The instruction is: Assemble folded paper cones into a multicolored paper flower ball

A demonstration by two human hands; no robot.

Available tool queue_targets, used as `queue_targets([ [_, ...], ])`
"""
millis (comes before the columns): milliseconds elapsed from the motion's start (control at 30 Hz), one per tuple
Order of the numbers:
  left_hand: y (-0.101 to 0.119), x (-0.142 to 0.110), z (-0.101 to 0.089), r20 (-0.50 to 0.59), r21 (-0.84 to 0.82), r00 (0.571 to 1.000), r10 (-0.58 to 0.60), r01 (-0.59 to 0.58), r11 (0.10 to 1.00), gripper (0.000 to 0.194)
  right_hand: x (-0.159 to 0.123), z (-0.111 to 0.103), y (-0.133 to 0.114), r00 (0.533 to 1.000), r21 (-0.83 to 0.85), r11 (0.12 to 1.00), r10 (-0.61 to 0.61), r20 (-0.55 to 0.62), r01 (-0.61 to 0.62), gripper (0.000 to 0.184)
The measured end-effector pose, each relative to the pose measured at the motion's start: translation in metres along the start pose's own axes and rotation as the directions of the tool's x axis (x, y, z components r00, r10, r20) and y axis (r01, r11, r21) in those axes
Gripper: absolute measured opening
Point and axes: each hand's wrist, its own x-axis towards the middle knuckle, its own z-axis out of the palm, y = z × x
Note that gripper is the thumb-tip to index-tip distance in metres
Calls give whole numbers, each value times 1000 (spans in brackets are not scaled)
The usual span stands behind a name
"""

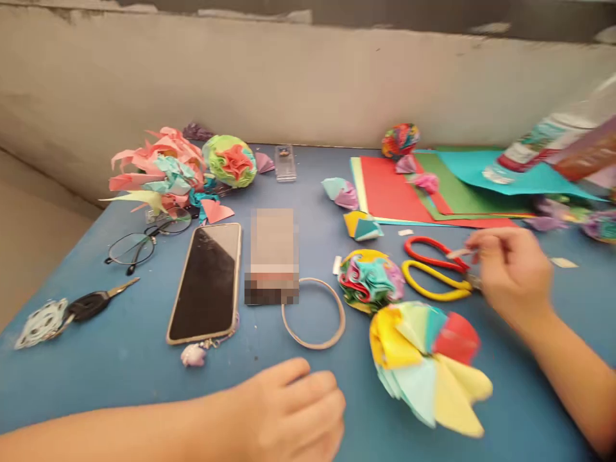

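Observation:
My right hand (513,276) is closed in a pinch on a small pale strip (459,254), over the scissors (436,292) with one red and one yellow handle loop. The strip is too blurred to tell whether it is paper or tape. At the bottom, my left hand (298,410) lies curled on the blue table, its fingertips and palm hidden. Between the hands sits a folded paper flower (428,366) with yellow, red and pale green petals. It touches a paper ball (368,279) of coloured swirls. A thin bangle (342,321) lies beyond my left hand.
A phone (206,282), glasses (129,249) and a key (91,306) lie left, near pink paper flowers (168,154) and a green paper ball (230,160). Coloured sheets (389,186) and a tilted plastic bottle (534,144) are at the back right. A wall (308,83) borders the table.

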Motion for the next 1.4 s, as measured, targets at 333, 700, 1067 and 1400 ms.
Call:
queue_targets([
  [333, 10, 20, -8, -33, 274, 995, -93, 99, 957, 24, -5, -16, -38, 984, 0, 991, -130, 118, 131, 53],
  [700, 15, 43, 4, -150, 523, 901, -406, 421, 741, 23, 8, -27, -32, 995, -117, 993, 14, 103, -2, 30],
  [1067, -51, 107, 5, 388, 118, 813, -434, 424, 898, 72, -3, -24, -46, 965, 32, 984, -180, 192, 178, 46],
  [1400, -60, 102, -10, -88, 129, 841, -534, 541, 831, 49, -16, -42, -65, 930, 423, 876, -328, 167, 233, 66],
])
